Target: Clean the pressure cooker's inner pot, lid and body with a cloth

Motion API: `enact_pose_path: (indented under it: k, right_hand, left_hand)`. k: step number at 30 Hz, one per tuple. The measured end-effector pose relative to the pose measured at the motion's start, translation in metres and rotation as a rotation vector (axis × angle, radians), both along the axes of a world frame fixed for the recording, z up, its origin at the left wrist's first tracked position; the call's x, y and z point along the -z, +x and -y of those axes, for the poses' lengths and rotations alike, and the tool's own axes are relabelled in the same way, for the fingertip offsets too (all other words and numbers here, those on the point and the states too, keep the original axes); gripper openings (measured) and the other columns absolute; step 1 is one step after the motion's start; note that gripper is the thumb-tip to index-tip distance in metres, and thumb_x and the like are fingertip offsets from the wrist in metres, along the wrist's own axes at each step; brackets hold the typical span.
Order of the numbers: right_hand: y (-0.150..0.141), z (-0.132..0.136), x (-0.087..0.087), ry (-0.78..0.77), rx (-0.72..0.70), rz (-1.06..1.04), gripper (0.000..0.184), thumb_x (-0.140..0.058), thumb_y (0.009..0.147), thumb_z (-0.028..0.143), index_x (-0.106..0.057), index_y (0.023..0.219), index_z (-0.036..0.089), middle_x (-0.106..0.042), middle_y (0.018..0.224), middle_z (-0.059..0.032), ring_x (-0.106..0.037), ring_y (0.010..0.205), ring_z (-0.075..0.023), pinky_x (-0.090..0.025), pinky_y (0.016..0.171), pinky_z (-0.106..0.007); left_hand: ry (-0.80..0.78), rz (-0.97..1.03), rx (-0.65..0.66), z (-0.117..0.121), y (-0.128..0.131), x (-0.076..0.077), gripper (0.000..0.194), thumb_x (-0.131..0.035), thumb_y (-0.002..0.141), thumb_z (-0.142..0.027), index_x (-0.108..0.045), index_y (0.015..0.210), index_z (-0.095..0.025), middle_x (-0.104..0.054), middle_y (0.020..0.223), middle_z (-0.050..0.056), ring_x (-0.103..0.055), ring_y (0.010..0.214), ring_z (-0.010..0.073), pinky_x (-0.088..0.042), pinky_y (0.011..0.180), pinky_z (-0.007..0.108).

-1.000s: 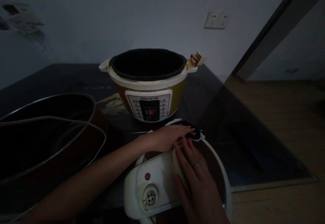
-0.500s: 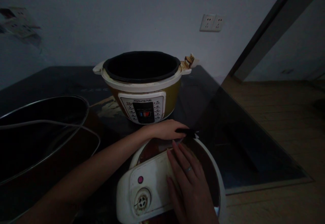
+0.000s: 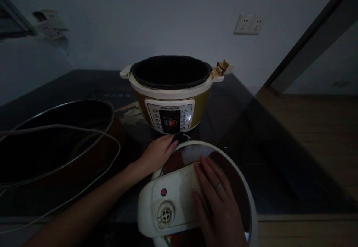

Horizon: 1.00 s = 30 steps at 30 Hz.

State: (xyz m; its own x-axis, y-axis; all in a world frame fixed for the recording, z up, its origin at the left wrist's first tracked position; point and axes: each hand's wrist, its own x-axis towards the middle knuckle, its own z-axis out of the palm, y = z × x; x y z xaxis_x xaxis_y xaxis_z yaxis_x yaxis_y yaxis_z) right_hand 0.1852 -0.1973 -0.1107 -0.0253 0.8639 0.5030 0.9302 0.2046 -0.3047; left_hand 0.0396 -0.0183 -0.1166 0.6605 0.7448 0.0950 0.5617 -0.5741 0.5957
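A round pressure cooker lid (image 3: 179,202) with a cream handle bar, brown-red top and pale rim lies at the near middle. My right hand (image 3: 220,202), wearing a ring, is wrapped over the lid's handle; its thumb is partly hidden. At the lid's far left rim, my left hand (image 3: 159,148) is closed on a small black cloth-like piece (image 3: 181,138) with a pale edge; its exact kind is unclear. Behind the lid stands the electric pressure cooker (image 3: 171,90), upright and uncovered, with a dark inner pot and a front control panel.
To the left, a large dark pan (image 3: 112,127) has a pale cord (image 3: 84,129) running across it. The dark glossy tabletop (image 3: 237,127) ends at a right edge above a wooden floor. Wall sockets (image 3: 248,24) are behind.
My left hand has slid leftward along the lid's far rim with the black piece. My right hand stays on the handle. The whole view has shifted a little, showing more on the left.
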Motion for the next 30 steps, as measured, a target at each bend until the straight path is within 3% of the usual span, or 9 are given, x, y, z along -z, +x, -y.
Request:
enact_pose_path:
  k: [3,9,16,19,24,27,30]
  right_hand:
    - [-0.001,0.001,0.001,-0.028,-0.003,-0.035,0.053,-0.046,0.093,0.020,-0.036,0.145,0.020,-0.041,0.150,-0.0070,-0.037,0.137,-0.0260,-0.050,0.097,-0.046]
    - [-0.008,-0.005,-0.004,-0.022,-0.061,-0.066,0.056,-0.046,0.092,0.016,-0.035,0.146,0.021,-0.041,0.150,-0.0061,-0.038,0.136,-0.0261,-0.051,0.097,-0.047]
    - [-0.008,-0.009,-0.002,-0.042,-0.094,-0.029,0.055,-0.046,0.093,0.017,-0.034,0.147,0.019,-0.037,0.152,-0.0064,-0.035,0.139,-0.0250,-0.051,0.099,-0.045]
    - [-0.006,-0.010,-0.001,-0.029,-0.112,-0.027,0.055,-0.046,0.093,0.017,-0.033,0.147,0.018,-0.037,0.153,-0.0054,-0.032,0.141,-0.0234,-0.051,0.100,-0.043]
    - [-0.001,-0.012,0.001,-0.013,-0.157,0.008,0.061,-0.048,0.091,0.017,-0.028,0.149,0.019,-0.037,0.152,-0.0052,-0.035,0.139,-0.0245,-0.052,0.098,-0.041]
    - [0.000,-0.012,0.001,-0.009,-0.165,0.022,0.064,-0.047,0.091,0.016,-0.025,0.151,0.020,-0.038,0.152,-0.0054,-0.036,0.139,-0.0253,-0.053,0.097,-0.041]
    - [0.000,-0.013,-0.001,-0.003,-0.180,0.045,0.064,-0.048,0.091,0.016,-0.025,0.151,0.018,-0.036,0.153,-0.0065,-0.034,0.140,-0.0252,-0.052,0.099,-0.040]
  left_hand:
    - [-0.068,0.108,-0.057,0.003,-0.010,0.007,0.033,-0.033,0.096,-0.034,-0.060,0.092,-0.016,-0.068,0.097,0.010,-0.064,0.093,0.0216,-0.049,0.087,0.034]
    - [-0.258,0.245,-0.234,0.011,-0.031,0.006,0.036,-0.039,0.091,-0.044,-0.060,0.081,-0.017,-0.067,0.085,0.005,-0.062,0.085,0.0211,-0.049,0.081,0.032]
    - [-0.456,0.419,-0.650,0.040,-0.061,0.014,0.047,-0.052,0.081,-0.063,-0.062,0.073,-0.018,-0.066,0.072,0.002,-0.061,0.075,0.0205,-0.051,0.069,0.029]
    - [-0.504,0.433,-0.762,0.064,-0.071,0.016,0.048,-0.052,0.081,-0.065,-0.065,0.080,-0.019,-0.070,0.082,0.004,-0.063,0.081,0.0223,-0.052,0.071,0.031]
    - [-0.524,0.380,-0.763,0.092,-0.076,0.004,0.045,-0.050,0.079,-0.063,-0.069,0.084,-0.022,-0.074,0.094,0.007,-0.066,0.098,0.0288,-0.053,0.087,0.039]
    - [-0.520,0.345,-0.713,0.099,-0.074,-0.002,0.044,-0.044,0.082,-0.061,-0.069,0.085,-0.025,-0.075,0.095,0.006,-0.066,0.104,0.0289,-0.054,0.090,0.039]
    - [-0.493,0.327,-0.695,0.101,-0.070,0.001,0.045,-0.041,0.085,-0.058,-0.070,0.092,-0.024,-0.075,0.099,0.006,-0.064,0.109,0.0291,-0.053,0.093,0.041]
